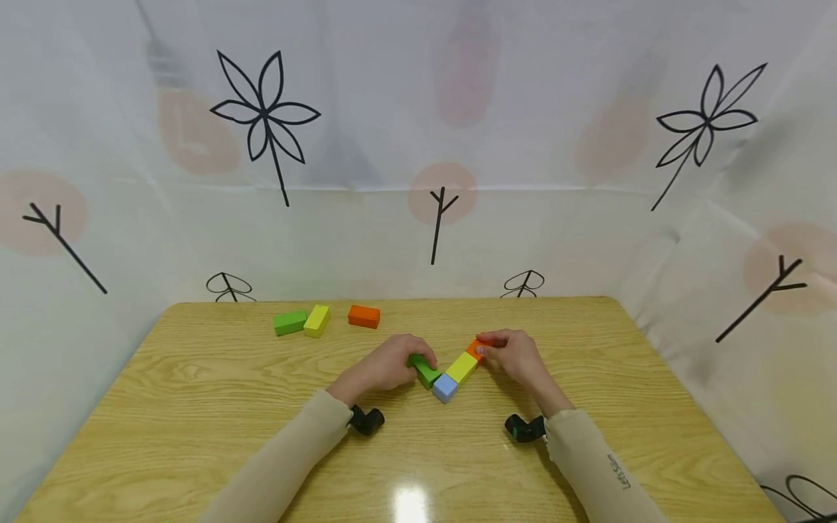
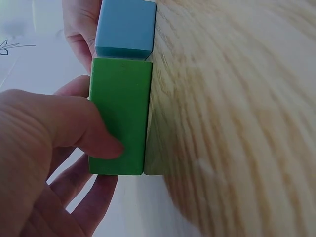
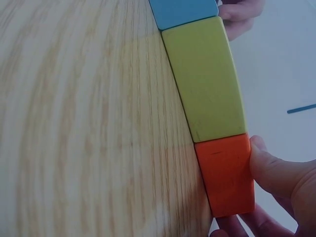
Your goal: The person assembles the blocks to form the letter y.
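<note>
A blue block point(image 1: 445, 388) forms the near corner of a V of blocks on the table. From it a yellow block point(image 3: 207, 81) and an orange block point(image 3: 226, 175) run in line away to the right, touching end to end. My right hand point(image 1: 518, 357) pinches the orange block at its far end. My left hand point(image 1: 394, 362) grips a green block point(image 2: 120, 116) between thumb and fingers, its end against or very close to the blue block in the left wrist view.
At the table's back left lie another green block point(image 1: 290, 322), a yellow block point(image 1: 317, 321) touching or close to it, and a second orange block point(image 1: 363, 316). A patterned cloth point(image 1: 366, 240) hangs behind the wooden table point(image 1: 216, 407).
</note>
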`<action>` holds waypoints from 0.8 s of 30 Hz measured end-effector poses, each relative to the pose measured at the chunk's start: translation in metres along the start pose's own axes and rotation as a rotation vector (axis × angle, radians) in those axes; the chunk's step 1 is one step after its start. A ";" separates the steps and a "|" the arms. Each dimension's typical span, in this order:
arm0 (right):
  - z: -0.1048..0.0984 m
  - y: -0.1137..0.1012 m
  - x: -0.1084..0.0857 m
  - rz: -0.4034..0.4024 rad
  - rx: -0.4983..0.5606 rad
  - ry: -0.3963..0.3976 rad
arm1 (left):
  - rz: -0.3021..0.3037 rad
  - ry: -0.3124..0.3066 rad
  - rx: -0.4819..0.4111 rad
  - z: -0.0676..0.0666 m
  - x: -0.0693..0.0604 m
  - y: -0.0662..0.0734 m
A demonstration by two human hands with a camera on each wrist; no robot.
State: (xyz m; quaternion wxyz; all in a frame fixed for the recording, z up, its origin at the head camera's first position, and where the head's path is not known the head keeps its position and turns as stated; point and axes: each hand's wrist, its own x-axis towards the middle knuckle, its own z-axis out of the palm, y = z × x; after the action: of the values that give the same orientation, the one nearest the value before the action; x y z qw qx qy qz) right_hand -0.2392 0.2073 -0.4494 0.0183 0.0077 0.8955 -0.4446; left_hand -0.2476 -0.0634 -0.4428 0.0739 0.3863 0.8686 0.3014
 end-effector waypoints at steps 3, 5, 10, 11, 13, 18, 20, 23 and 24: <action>0.000 0.000 0.000 0.001 0.007 0.001 | -0.007 0.001 -0.007 0.000 -0.001 0.001; 0.000 0.001 0.001 0.002 0.008 0.000 | -0.008 0.002 -0.014 0.000 -0.001 0.001; 0.000 0.000 0.001 0.004 0.005 0.000 | -0.005 0.001 -0.017 0.000 0.000 0.002; 0.000 0.000 0.000 0.001 0.005 0.000 | -0.005 -0.001 -0.016 0.000 0.000 0.002; 0.000 0.000 0.000 -0.005 0.002 0.001 | -0.005 -0.005 -0.016 -0.001 -0.001 0.001; -0.001 -0.001 0.000 -0.015 0.001 0.006 | -0.006 -0.003 -0.023 -0.002 -0.002 0.001; -0.001 -0.001 -0.001 -0.016 0.007 0.007 | -0.006 0.004 -0.027 -0.003 -0.003 0.001; -0.001 -0.001 -0.001 -0.014 0.018 0.007 | -0.014 0.015 -0.039 -0.005 -0.004 0.001; -0.001 -0.001 -0.001 -0.014 0.020 0.007 | -0.018 0.019 -0.046 -0.006 -0.004 0.001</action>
State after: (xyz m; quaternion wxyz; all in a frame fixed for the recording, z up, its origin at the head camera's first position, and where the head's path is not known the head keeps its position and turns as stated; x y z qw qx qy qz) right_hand -0.2382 0.2070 -0.4480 0.0118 0.0033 0.8911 -0.4537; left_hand -0.2457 -0.0685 -0.4376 0.0773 0.3738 0.8656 0.3242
